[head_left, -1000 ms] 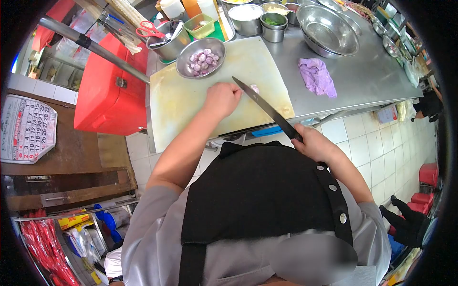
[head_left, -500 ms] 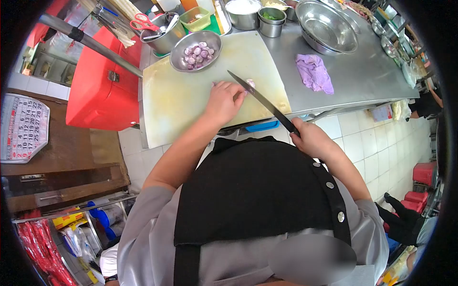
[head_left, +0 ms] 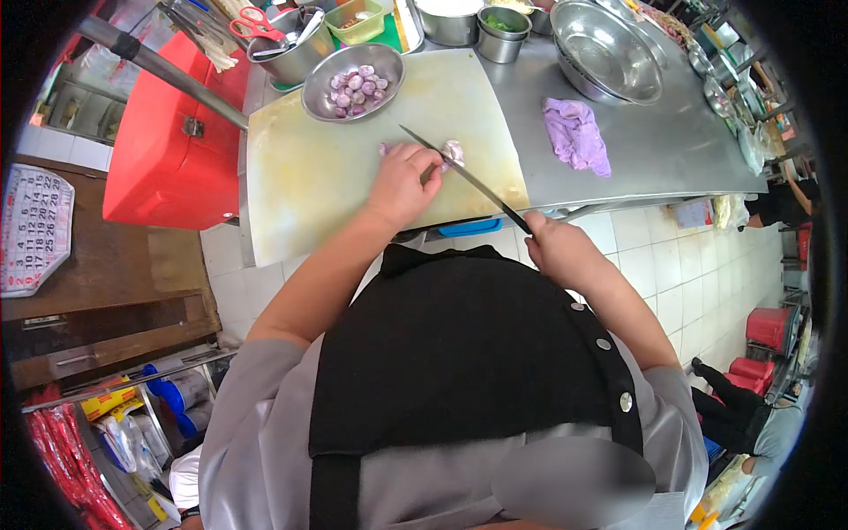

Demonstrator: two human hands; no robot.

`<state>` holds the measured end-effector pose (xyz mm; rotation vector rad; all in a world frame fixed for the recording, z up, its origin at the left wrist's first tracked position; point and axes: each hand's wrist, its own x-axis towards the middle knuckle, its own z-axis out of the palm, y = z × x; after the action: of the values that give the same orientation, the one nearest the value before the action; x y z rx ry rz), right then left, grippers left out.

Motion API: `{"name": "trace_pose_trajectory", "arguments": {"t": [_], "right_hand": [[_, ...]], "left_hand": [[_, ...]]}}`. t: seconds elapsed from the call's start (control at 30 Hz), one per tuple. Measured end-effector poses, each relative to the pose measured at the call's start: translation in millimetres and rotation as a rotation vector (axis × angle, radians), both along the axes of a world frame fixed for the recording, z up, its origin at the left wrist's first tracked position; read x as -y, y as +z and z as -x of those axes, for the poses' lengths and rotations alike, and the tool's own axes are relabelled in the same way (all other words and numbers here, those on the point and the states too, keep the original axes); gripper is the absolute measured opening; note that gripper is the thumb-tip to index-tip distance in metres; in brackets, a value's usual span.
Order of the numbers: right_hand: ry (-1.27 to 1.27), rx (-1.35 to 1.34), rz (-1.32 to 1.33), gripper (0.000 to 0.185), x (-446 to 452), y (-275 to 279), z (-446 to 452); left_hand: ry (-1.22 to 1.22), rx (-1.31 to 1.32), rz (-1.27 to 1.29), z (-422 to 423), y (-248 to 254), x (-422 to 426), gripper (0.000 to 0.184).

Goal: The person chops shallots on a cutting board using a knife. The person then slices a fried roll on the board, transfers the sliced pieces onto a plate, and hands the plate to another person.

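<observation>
My left hand [head_left: 406, 183] is closed on the cutting board [head_left: 309, 190], its curled fingers pinning a shallot that they mostly hide. My right hand [head_left: 565, 251] grips the dark handle of a long kitchen knife [head_left: 484, 188]. The blade slants across the board right beside my left fingertips, its tip pointing away to the left. Cut shallot pieces [head_left: 453, 149] lie against the blade's far right side. Another bit of shallot [head_left: 384, 148] shows just left of my left knuckles. Toward the back of the board, a steel bowl [head_left: 318, 99] holds several peeled shallots [head_left: 357, 86].
On the steel table [head_left: 654, 146] lies a purple cloth [head_left: 576, 135], with large steel bowls [head_left: 609, 51] behind it. A pot with red-handled scissors [head_left: 256, 25] and a green plastic container [head_left: 355, 26] stand at the back left. A red cooler box [head_left: 163, 150] borders the board's left side.
The blade has turned more edge-on, and its tip sits slightly further left. More of the cut shallot shows beside it. The whole view has shifted a little.
</observation>
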<state>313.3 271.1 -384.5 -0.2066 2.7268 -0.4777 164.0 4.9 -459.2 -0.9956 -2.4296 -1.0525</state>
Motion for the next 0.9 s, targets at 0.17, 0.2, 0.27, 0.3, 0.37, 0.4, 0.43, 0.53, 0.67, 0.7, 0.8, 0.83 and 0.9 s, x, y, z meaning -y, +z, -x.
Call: {"name": "trace_pose_trajectory", "arguments": {"t": [0.17,0.2,0.27,0.3,0.37,0.4,0.43,0.53,0.67,0.7,0.8,0.83,0.9], "right_hand": [[0.024,-0.049,0.050,0.020,-11.5,12.2,-10.7],[0.017,-0.030,0.053,0.020,-10.6,5.4,-9.1],[0.012,0.000,0.044,0.021,-7.8,-2.9,-2.1],[0.013,0.014,0.037,0.022,-3.5,-5.0,3.6],[0.001,0.041,0.043,0.022,-0.7,0.9,7.9],[0.019,-0.006,0.064,0.022,-3.3,6.1,4.5],[0.036,-0.051,0.085,0.022,-8.5,10.1,-1.7],[0.029,-0.042,0.084,0.022,-9.7,9.0,-3.5],[-0.001,0.080,0.030,0.021,4.1,1.2,10.0],[0.014,0.022,0.051,0.021,2.7,1.1,9.3],[0.020,-0.013,0.112,0.021,-8.0,16.3,-0.6],[0.008,0.016,0.104,0.022,-7.7,16.1,-1.5],[-0.013,0.078,0.083,0.022,-8.1,16.7,-4.4]], "left_hand": [[0.000,0.029,0.007,-2.0,2.8,1.2,0.010],[0.002,0.037,0.008,-2.7,3.5,1.1,0.011],[0.009,0.049,0.006,-3.6,4.8,0.3,0.011],[0.011,0.036,0.004,-4.3,4.9,0.1,0.011],[0.012,0.005,0.009,-4.0,5.7,0.9,0.011],[0.011,0.012,0.014,-4.0,6.4,1.5,0.011],[0.009,0.019,0.019,-4.3,6.8,1.6,0.011],[0.012,0.023,0.016,-3.4,5.1,1.3,0.010],[0.010,-0.019,0.001,-2.3,2.9,-0.1,0.012],[0.013,-0.024,-0.009,-2.0,3.2,-0.8,0.011],[0.009,-0.034,-0.022,-2.2,4.3,0.4,0.011],[0.007,-0.039,-0.026,-2.1,3.8,0.2,0.011],[0.008,-0.040,-0.022,-3.3,2.8,-0.5,0.011]]}}
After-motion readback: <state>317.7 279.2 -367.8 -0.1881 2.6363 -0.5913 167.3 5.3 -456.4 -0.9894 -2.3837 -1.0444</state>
